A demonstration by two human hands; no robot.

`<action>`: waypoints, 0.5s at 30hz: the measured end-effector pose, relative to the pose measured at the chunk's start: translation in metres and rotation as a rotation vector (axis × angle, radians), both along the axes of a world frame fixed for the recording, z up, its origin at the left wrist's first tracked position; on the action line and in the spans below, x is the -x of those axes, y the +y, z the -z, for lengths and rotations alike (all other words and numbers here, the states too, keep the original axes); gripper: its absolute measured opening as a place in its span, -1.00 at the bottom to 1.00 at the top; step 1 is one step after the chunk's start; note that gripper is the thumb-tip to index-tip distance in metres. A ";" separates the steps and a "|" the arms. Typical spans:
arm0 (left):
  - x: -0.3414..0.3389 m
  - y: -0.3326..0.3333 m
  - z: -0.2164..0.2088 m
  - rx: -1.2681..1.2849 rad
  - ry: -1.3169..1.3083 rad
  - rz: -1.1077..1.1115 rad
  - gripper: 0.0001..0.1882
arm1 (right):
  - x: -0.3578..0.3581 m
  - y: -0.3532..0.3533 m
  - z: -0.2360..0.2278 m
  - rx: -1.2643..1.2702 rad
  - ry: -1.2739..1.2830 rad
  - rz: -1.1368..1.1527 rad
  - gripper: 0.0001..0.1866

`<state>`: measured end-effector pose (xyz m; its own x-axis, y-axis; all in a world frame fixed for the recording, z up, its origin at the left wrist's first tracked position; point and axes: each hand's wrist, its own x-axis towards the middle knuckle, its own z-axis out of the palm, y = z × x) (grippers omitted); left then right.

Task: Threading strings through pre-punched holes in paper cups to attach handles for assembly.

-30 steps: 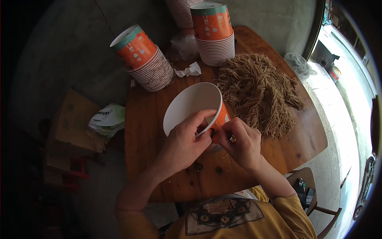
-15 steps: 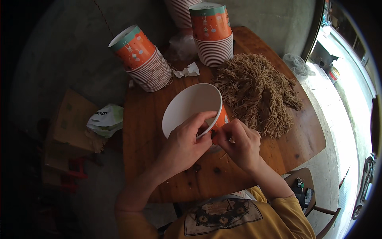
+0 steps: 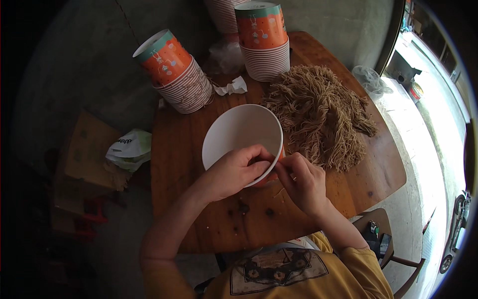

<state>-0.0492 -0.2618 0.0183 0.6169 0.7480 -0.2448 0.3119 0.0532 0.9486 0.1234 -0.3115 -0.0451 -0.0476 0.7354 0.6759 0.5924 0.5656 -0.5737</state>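
Note:
A large white-lined paper tub [image 3: 234,127] with an orange outside stands tilted on the wooden table in front of me, its mouth facing up and toward me. My left hand [image 3: 236,172] is closed at the near right part of its rim, the fingers curled over into the mouth. Just outside that rim, my right hand [image 3: 303,182] pinches at the tub's orange wall. Whatever lies between its fingertips is too small to make out. Right of the tub lies a big heap of brown twisted cords [image 3: 321,114], close beyond my right hand.
Upside-down stacks of orange tubs, a left stack [image 3: 172,70] and a right stack [image 3: 264,42], stand at the table's back. Crumpled white paper [image 3: 231,86] lies between them. Left of the table are a cardboard box [image 3: 87,149] and a plastic bag [image 3: 129,149]. A chair [image 3: 376,224] stands at right.
My left hand has shifted slightly up and right along the rim. My right fingers have moved up to the rim's outer side. The tub has turned a little.

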 end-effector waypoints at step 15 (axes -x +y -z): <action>-0.009 0.013 0.011 -0.394 0.105 -0.107 -0.94 | -0.082 0.014 -0.044 0.686 -0.051 -0.364 -0.84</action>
<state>-0.0403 -0.2487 0.0070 0.5179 0.8553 0.0156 0.4206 -0.2704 0.8660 0.2049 -0.2972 -0.0014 -0.3847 0.9207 0.0656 0.4726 0.2576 -0.8428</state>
